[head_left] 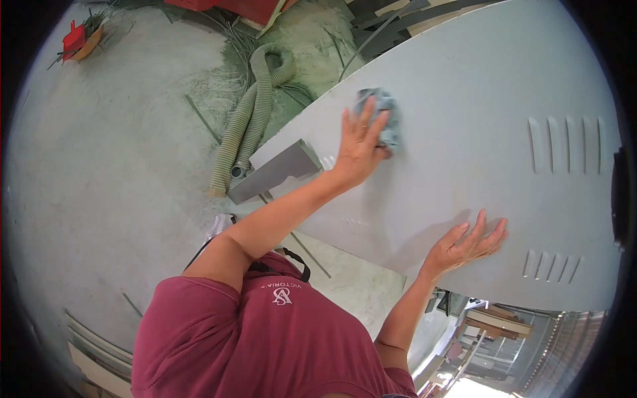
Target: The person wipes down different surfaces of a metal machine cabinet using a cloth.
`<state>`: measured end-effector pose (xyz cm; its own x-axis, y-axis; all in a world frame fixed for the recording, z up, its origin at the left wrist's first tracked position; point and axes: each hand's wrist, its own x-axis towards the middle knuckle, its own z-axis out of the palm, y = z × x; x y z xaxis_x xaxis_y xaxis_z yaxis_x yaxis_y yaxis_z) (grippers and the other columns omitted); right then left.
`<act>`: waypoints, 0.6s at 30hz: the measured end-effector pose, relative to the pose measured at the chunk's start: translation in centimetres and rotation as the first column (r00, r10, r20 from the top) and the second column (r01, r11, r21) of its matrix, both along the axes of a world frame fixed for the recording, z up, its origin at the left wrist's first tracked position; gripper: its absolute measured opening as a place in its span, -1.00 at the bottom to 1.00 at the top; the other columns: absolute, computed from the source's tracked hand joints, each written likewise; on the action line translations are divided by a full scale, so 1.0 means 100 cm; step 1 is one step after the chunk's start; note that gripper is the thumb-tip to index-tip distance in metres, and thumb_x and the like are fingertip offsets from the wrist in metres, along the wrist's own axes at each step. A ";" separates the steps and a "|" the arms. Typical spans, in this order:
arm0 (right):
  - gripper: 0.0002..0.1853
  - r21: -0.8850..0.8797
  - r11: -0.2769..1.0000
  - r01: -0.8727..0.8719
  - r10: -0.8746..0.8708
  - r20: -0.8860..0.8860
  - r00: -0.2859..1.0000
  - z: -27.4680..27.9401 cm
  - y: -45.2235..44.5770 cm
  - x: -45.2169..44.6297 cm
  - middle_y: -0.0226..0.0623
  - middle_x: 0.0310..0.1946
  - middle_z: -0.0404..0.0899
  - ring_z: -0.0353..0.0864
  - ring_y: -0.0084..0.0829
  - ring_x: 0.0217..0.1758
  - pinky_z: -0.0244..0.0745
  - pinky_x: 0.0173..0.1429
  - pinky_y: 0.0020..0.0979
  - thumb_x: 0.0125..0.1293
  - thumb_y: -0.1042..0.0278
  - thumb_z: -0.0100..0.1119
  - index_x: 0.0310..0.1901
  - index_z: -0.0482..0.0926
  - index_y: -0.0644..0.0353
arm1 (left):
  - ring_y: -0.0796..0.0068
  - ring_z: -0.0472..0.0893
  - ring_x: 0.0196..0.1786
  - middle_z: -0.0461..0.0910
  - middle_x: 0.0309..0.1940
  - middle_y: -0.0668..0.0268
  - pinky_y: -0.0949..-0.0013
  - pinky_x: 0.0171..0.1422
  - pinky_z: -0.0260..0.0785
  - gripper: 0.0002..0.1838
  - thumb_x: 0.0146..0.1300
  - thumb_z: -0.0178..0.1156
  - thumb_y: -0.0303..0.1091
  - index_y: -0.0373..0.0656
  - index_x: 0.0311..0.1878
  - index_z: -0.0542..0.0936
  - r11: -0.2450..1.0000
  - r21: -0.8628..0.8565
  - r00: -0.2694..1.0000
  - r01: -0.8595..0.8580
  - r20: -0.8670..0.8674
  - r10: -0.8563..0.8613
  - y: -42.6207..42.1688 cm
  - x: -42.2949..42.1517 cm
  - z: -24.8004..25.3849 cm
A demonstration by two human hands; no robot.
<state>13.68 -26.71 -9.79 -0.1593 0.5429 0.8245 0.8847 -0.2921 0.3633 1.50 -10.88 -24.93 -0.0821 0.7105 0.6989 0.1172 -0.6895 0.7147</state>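
My left hand (361, 142) presses a crumpled blue-grey cloth (388, 123) against a large light grey metal panel (438, 86). Its fingers lie over the cloth, which is slightly blurred. Lower on the right, my right hand (468, 245) is open with its fingers spread and holds nothing. It is at the panel's surface, near the lower group of louvre slots (554, 266); whether it touches the panel I cannot tell. Another group of louvre slots (567, 146) is higher up on the right.
Left of the panel, a ribbed flexible hose (245, 123) lies on the concrete floor (126, 172). By the panel's left edge is a grey angled metal piece (275, 174). A red dustpan (74, 41) is at upper left, and dark strips (385, 30) lie beyond the panel.
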 end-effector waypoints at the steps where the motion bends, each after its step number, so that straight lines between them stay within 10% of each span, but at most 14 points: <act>1: -0.68 0.016 1.000 0.014 -0.014 -0.004 1.000 -0.003 -0.001 0.002 -0.15 0.37 0.20 0.09 0.00 0.46 -0.08 0.44 0.19 0.41 0.29 -0.10 0.10 0.55 0.04 | -0.11 -0.02 0.51 -0.16 0.51 -0.01 -0.28 0.48 -0.31 -0.13 0.00 0.21 -0.59 -0.10 0.45 0.12 1.000 -0.004 1.000 0.003 -0.005 -0.003 -0.004 0.000 -0.021; 6: -0.69 0.036 0.996 0.086 -0.086 -0.008 0.996 -0.014 -0.006 0.016 -0.16 0.39 0.17 0.01 -0.02 0.51 -0.19 0.47 0.20 0.40 0.27 -0.11 0.06 0.59 -0.02 | -0.05 -0.11 0.53 -0.21 0.51 -0.04 -0.09 0.52 -0.24 -0.21 0.24 0.09 -0.52 -0.18 0.49 -0.05 0.873 -0.485 0.966 0.053 0.247 0.078 -0.010 0.000 -0.071; 10: -0.68 0.043 0.994 0.098 -0.097 -0.032 0.995 -0.018 -0.005 0.019 -0.14 0.43 0.11 -0.09 -0.02 0.55 -0.32 0.49 0.19 0.37 0.26 -0.09 0.05 0.62 -0.06 | -0.08 -0.09 0.52 -0.22 0.51 -0.04 -0.04 0.53 -0.19 -0.25 0.28 0.03 -0.53 -0.14 0.50 -0.04 0.854 -0.495 0.874 0.161 0.473 0.110 0.013 -0.004 -0.027; 18: -0.65 0.060 0.992 0.115 -0.116 0.021 0.993 -0.030 -0.002 0.026 -0.25 0.45 0.10 -0.11 -0.04 0.55 -0.37 0.49 0.20 0.39 0.19 -0.11 0.11 0.58 -0.18 | -0.11 -0.04 0.51 -0.17 0.51 -0.02 0.11 0.50 -0.01 -0.15 0.08 0.13 -0.62 -0.17 0.47 0.04 0.999 -0.009 0.994 0.030 0.108 -0.029 0.008 -0.014 0.021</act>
<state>16.28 -26.92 -12.75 -0.1190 0.5098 0.8520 0.8349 -0.4130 0.3637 0.10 -10.06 -22.87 -0.1349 0.7209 0.6798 0.0189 -0.6841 0.7292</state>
